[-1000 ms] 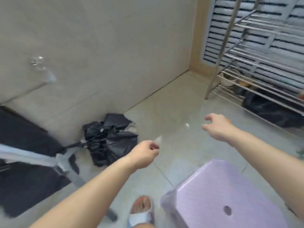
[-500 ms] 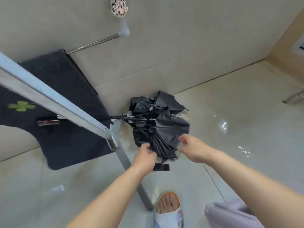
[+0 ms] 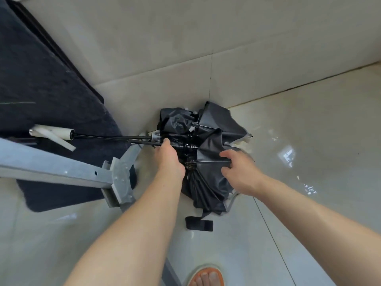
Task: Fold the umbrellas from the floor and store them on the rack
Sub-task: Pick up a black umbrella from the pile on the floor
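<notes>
A black umbrella (image 3: 208, 129) lies half collapsed on the tiled floor against the wall. Its thin black shaft (image 3: 111, 137) runs left to a white handle (image 3: 52, 133). My left hand (image 3: 170, 159) reaches over the shaft where it meets the canopy, and its fingers curl down round the hub and are mostly hidden. My right hand (image 3: 240, 172) grips the canopy fabric and a rib on the umbrella's right side, thumb above and fingers below. The umbrella's closing strap (image 3: 199, 223) trails on the floor below the canopy. No rack is in view.
A grey metal frame leg (image 3: 61, 170) crosses the left side and ends at a bracket (image 3: 120, 178) close to my left wrist. A dark mat (image 3: 41, 89) lies under it. My sandalled foot (image 3: 207, 276) stands at the bottom edge.
The view has swung left and down from the rack and purple stool onto the umbrella. Both hands have moved in from above the floor and taken hold of the umbrella.
</notes>
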